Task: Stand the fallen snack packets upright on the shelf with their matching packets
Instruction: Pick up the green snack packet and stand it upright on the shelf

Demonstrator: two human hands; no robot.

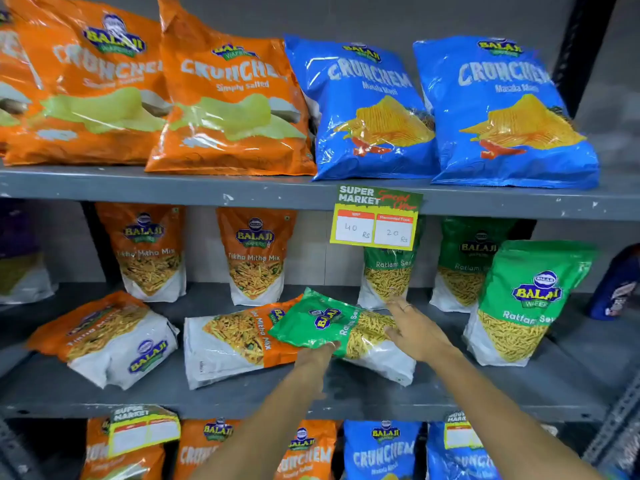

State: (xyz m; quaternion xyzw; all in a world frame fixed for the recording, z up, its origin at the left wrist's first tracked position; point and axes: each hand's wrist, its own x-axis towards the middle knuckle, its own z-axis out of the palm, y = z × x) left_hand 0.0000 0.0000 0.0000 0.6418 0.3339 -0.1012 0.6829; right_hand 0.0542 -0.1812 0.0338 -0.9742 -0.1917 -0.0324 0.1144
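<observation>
Left hand (pixel 316 355) seemingly pinches green packet (pixel 311 323).

Along the top of the frame I look at orange Simply Salted bags (pixel 228 109) on the left and two blue Masala Masti bags (pixel 374 112) on the right, all leaning back. Just right of centre, a yellow-edged price tag (pixel 375 220) reads 40 Rs and 20 Rs. Along the bottom edge stand more orange Crunchem bags (pixel 304 455) and blue Crunchem bags (pixel 381 452), some partly behind pale tags (pixel 143 429). A dark blue pack (pixel 620 282) sits at the right edge.
</observation>
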